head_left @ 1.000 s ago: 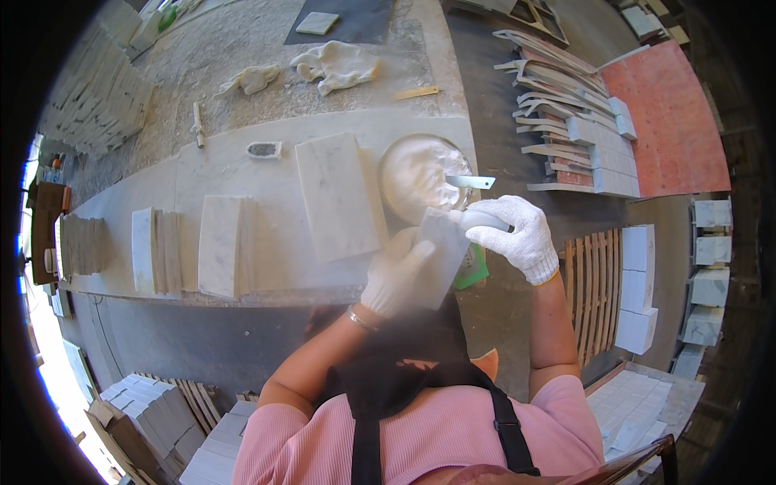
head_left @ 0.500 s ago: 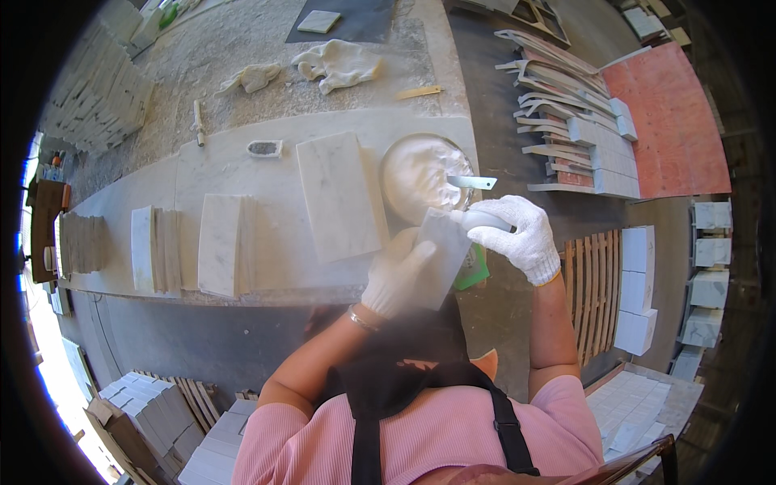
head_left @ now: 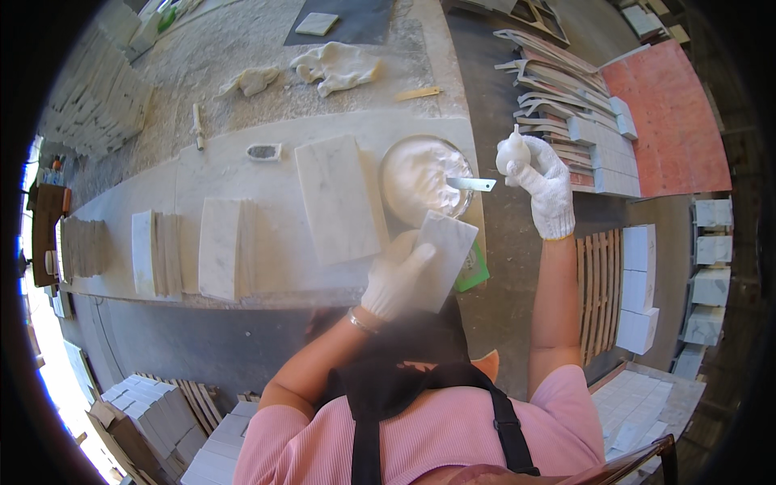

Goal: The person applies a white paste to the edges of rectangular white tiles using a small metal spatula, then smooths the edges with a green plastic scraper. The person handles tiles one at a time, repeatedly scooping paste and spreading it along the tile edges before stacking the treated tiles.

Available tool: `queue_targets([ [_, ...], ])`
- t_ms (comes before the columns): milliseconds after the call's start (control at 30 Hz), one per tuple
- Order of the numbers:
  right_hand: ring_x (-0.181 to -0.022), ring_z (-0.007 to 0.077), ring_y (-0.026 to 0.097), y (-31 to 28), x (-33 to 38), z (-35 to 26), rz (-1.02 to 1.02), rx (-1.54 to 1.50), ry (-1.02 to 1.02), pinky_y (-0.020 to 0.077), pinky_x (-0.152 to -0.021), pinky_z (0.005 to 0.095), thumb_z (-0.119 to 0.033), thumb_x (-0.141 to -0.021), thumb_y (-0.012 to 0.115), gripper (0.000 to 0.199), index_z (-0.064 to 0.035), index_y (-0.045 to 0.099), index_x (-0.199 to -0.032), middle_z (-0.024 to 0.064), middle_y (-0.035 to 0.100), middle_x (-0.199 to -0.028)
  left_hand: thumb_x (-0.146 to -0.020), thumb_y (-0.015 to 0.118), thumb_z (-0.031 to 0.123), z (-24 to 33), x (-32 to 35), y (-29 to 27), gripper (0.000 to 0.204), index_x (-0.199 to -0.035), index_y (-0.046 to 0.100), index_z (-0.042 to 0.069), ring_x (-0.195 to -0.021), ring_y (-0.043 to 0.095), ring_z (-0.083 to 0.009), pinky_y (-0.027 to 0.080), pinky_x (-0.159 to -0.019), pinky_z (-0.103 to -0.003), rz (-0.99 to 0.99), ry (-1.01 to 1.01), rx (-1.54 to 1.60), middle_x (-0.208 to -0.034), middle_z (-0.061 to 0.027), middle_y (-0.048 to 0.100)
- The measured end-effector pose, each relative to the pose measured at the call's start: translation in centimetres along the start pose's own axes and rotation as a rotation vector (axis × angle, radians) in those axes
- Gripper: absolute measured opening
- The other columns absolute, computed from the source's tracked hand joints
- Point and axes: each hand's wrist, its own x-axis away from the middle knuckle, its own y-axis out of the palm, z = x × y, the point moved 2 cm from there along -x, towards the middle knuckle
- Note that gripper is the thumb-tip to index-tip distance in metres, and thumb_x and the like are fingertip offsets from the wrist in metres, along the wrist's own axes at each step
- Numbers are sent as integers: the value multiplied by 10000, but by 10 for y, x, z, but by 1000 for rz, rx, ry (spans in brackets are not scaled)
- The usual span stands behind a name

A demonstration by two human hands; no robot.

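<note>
My gloved left hand (head_left: 396,279) grips a grey-veined white marble tile (head_left: 446,246) by its left side, tilted in front of the bench edge. Raised out to the right, my gloved right hand (head_left: 548,182) is closed around a small white squeeze bulb (head_left: 511,153) with a narrow nozzle pointing up. Just beyond the tile, a round bowl (head_left: 388,162) of white paste stands on the bench with a flat metal scraper (head_left: 471,184) stuck in it. A larger marble tile (head_left: 339,198) lies left of the bowl.
Several tiles (head_left: 222,246) stand in upright stacks along the bench's near edge. A green item (head_left: 474,271) sits partly behind the held tile. Crumpled cloths (head_left: 338,66) lie on the dusty far surface. Past the bench are a wooden pallet (head_left: 596,291) and stacked tiles with straps (head_left: 610,158).
My right hand has moved up and to the right with the squeeze bulb, away from the tile's top edge. The left hand keeps the tile in nearly the same place.
</note>
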Motion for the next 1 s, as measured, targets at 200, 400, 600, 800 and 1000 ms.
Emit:
queue_targets([
  [200, -1081, 86, 655, 5, -69, 33, -48, 179, -55, 508, -968, 252, -158, -958, 805, 338, -10, 727, -1251, 15, 745, -1148, -1014, 613, 449, -2, 0, 1, 558, -1369, 633, 19, -1115, 694, -294, 521, -992, -407, 5, -30, 6, -1215, -178, 725],
  [400, -1078, 129, 681, 16, -107, 74, -135, 293, 134, 545, -983, 291, 25, -864, 762, 458, -39, 704, -1313, 29, 742, -1213, -1053, 645, 325, 0, 1, 4, 414, -1314, 666, 4, -993, 620, -123, 516, -895, -311, 10, -47, 143, -1103, -48, 699],
  [600, -1070, 123, 691, 5, -91, 77, -83, 437, -4, 554, -929, 283, -41, -912, 755, 487, -91, 691, -1392, 35, 748, -1228, -1088, 607, 378, 4, 1, 16, 380, -1302, 677, 71, -927, 628, -133, 537, -838, -320, -178, -345, 807, -1062, -13, 685],
  [800, -982, 66, 682, -18, -13, 53, 123, 400, -27, 504, -735, 226, -206, -1003, 734, 322, -86, 747, -1300, 21, 763, -1174, -1094, 603, 365, 21, -2, 18, 417, -1373, 645, 58, -973, 657, -133, 545, -855, -292, -382, -336, 1158, -1140, -15, 710],
  [1000, -1083, 201, 732, -23, 61, 46, 240, 525, -46, 545, -968, 331, -229, -989, 740, 258, -36, 789, -1152, 115, 785, -1182, -1061, 642, 251, 33, 19, 8, 411, -1388, 641, 3, -1021, 619, -98, 514, -916, -275, -101, -131, 299, -1152, -2, 692],
])
